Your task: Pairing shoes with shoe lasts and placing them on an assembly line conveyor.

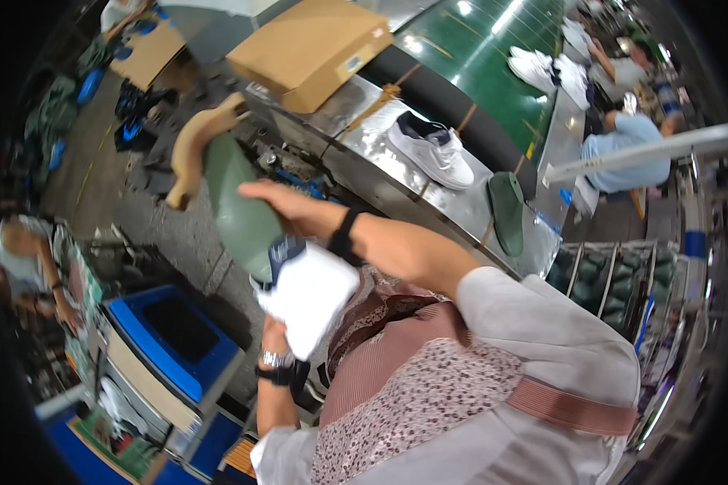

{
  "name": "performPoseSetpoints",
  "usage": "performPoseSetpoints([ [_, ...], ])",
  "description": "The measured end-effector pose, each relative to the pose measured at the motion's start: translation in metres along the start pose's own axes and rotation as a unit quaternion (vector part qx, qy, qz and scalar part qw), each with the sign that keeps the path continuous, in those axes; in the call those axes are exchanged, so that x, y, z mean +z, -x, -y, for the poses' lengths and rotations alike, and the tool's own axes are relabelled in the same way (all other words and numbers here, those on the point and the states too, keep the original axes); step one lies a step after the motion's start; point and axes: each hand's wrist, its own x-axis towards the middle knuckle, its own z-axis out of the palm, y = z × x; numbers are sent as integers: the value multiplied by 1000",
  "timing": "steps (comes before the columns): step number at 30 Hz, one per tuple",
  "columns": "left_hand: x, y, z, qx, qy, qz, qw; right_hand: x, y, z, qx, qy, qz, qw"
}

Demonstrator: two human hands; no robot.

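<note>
My right hand (pixel 295 206) is closed round a smooth green shoe last (pixel 239 202), its thumb and fingers pressed along the side. Just below, a white sneaker (pixel 311 295) with a dark collar meets the lower end of the last; blur hides how far the last sits inside it. My left hand (pixel 275 333) grips the sneaker from beneath, with its fingers partly hidden. A curved tan piece (pixel 188 158), wood-like, stands against the far side of the last.
A conveyor with a green belt (pixel 461 56) runs along a metal ledge. On the ledge are a cardboard box (pixel 307 48), a white sneaker (pixel 433 149) and another green last (pixel 505 214). A blue-framed machine (pixel 170 339) stands at left. Co-workers sit nearby.
</note>
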Motion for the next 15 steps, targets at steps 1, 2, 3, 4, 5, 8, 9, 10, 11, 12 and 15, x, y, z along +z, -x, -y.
performPoseSetpoints([
  [1, -2, 13, -14, -36, -57, 25, 997, 5, 0, 7, 8, 19, -10, 1000],
  [2, 8, 23, -15, -10, -42, 28, 999, 10, 6, 6, -4, 14, -22, 1000],
  [3, 16, 33, -15, 14, -27, 31, 999, 13, 14, 4, -14, 6, -35, 999],
  [4, 14, 36, -15, -10, 1, 12, 1000, 4, 22, 10, -23, 35, 8, 999],
  [5, 9, 45, -11, -37, 31, -9, 999, -4, 31, 12, -41, 46, 5, 998],
  [8, -24, 61, 6, -68, 33, 26, 997, -22, 85, 58, -152, 178, 31, 972],
  [9, -7, 48, -7, -49, 13, 53, 997, -36, 110, 82, -217, 247, 23, 944],
  [10, -6, 36, -6, -52, -194, -3, 980, -55, 132, 95, -286, 333, -30, 898],
  [11, 29, 13, -12, -14, -35, -68, 997, -78, 156, 106, -348, 414, -85, 837],
  [12, 80, -16, -30, 7, 47, -35, 998, -103, 187, 115, -363, 483, -168, 779],
  [15, 166, -97, -36, 38, 66, 8, 997, -182, 292, 142, -353, 565, -358, 655],
])
